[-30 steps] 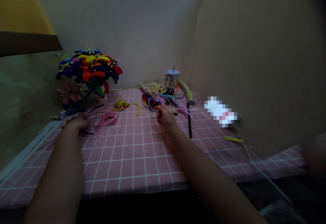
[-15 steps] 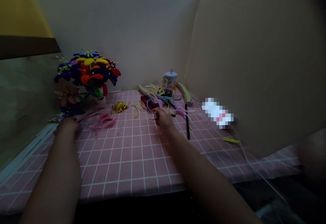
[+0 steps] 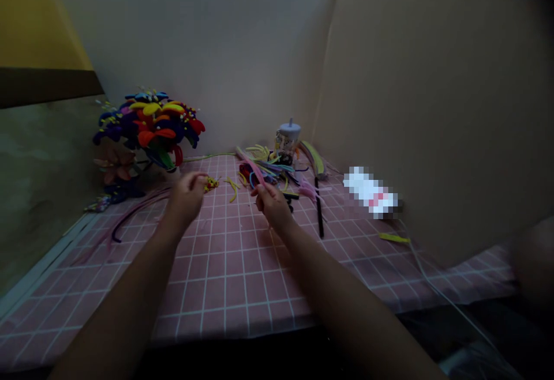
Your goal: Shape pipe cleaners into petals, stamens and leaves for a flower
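Right hand (image 3: 272,204) pinching a long pink chenille stem (image 3: 249,164); left hand (image 3: 186,198) with fingertips pinched together just beside a yellow bead heap (image 3: 210,183), anything held too small to tell. Multicoloured fuzzy pipe-cleaner flower bouquet (image 3: 149,126) apparently made up, loose fuzzy stems (image 3: 270,171) remaining on a pink grid mat (image 3: 225,288)

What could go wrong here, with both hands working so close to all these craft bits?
The left hand is right beside a small heap of yellow beads, so a careless brush could scatter them. The pink pipe cleaner in the right hand lies across a tangled pile of pipe cleaners. Pulling it might drag others along and perhaps tip the lidded cup behind them.
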The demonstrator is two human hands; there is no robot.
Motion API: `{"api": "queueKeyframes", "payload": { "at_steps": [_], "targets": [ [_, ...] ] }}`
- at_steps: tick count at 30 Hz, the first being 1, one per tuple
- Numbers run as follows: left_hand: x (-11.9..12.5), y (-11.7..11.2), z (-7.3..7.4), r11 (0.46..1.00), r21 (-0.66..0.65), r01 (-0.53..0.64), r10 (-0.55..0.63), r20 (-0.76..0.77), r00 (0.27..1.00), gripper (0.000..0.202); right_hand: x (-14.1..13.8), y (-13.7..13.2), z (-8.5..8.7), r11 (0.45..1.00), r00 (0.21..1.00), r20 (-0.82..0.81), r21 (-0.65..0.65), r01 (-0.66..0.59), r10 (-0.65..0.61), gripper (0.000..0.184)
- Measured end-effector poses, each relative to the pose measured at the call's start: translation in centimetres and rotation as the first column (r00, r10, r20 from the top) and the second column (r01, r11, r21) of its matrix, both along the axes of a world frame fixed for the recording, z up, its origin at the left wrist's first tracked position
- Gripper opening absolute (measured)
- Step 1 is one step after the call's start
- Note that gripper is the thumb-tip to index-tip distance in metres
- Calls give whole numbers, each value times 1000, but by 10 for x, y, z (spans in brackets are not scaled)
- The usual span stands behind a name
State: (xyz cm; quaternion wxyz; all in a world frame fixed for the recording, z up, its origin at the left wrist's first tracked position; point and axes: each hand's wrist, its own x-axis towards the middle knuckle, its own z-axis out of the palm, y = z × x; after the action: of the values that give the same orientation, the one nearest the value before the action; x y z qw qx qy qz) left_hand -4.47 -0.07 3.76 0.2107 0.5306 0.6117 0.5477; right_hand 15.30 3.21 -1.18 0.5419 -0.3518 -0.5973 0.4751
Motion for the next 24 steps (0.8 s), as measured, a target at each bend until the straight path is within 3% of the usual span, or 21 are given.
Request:
{"api": "queueKeyframes", "payload": {
  "at_steps": [3,5,11,16,19,22,24],
  "targets": [
    [45,11,-10,918,-164,361,-294,327,898,35,-2,-5,0,990,983,178,117,-72,50,26],
    [60,15,-15,880,-153,450,-365,390,845,32,-3,-5,-1,970,952,299,205,-127,61,24],
    [53,19,-36,879,-190,438,-300,492,817,31,-2,4,-12,956,831,552,203,-210,66,35],
    [41,25,-47,906,-210,367,-194,565,802,23,2,10,-18,976,762,645,201,-87,-65,34],
    [40,25,-46,911,-161,380,-229,570,789,20,3,11,-18,984,705,704,170,-45,-90,32],
    [42,23,-43,929,-95,357,-265,504,822,21,3,11,-14,966,785,599,257,1,-160,26],
    [45,21,-42,943,-62,326,-266,445,855,22,2,8,-11,959,879,453,284,15,-148,37]
  ]
}}
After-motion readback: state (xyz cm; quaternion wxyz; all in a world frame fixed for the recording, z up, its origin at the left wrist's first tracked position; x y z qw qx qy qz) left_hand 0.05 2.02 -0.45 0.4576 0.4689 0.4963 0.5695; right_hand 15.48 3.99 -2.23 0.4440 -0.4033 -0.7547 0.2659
